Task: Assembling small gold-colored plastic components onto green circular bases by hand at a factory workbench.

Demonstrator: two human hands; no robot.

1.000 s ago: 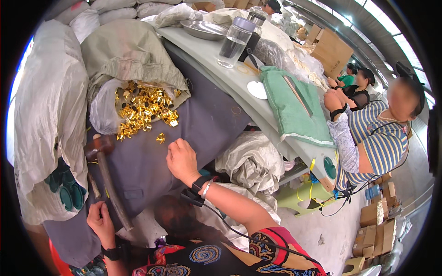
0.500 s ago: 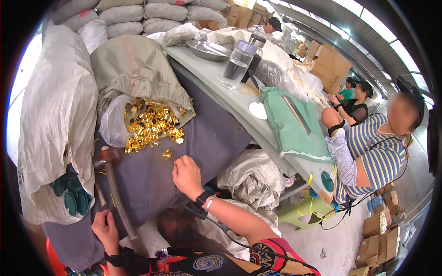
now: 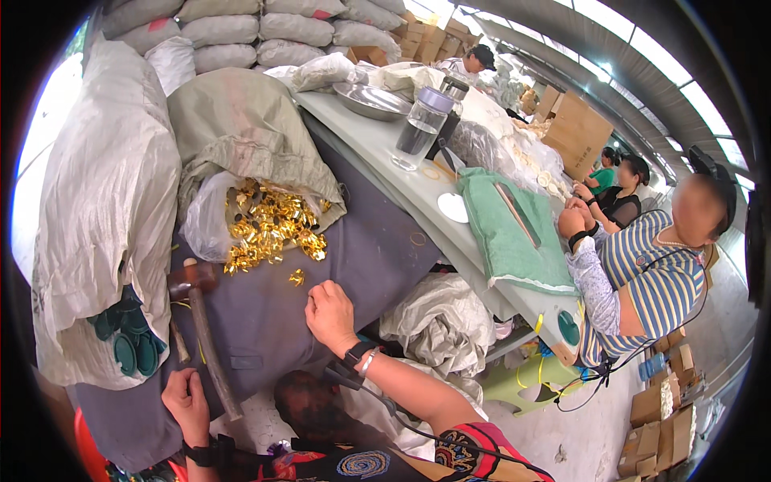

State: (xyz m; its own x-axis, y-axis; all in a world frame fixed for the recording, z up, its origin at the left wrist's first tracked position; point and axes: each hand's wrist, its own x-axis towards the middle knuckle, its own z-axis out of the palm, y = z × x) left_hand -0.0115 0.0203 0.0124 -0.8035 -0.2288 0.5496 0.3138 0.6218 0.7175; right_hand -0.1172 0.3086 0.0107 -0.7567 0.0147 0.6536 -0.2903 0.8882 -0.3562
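Observation:
My right hand (image 3: pixel 329 315) rests over the grey cloth (image 3: pixel 365 233), its fingers curled in; whatever they may hold is hidden. Just beyond its fingertips lie a few loose gold shiny metal pieces (image 3: pixel 297 277). More gold pieces (image 3: pixel 277 226) spill from a clear plastic bag (image 3: pixel 207 223) inside the mouth of a beige woven sack (image 3: pixel 241 120). At the near left, my left hand (image 3: pixel 186 400) is closed with thumb against fingers, and I cannot make out anything in it. A brown-headed mallet (image 3: pixel 210 353) lies beside it, next to a shorter wooden-handled tool (image 3: pixel 179 341).
A white woven sack (image 3: pixel 104 185) with dark green discs (image 3: pixel 135 345) at its mouth stands left. On the adjoining table are a water bottle (image 3: pixel 422 128), a metal bowl (image 3: pixel 373 102) and a green cushion (image 3: pixel 514 233). A co-worker in stripes (image 3: pixel 642 265) sits right, near cardboard boxes (image 3: pixel 658 426).
The whole view has shifted slightly. The striped co-worker's raised hand has come down and forward. My two hands keep nearly the same places, both with fingers curled.

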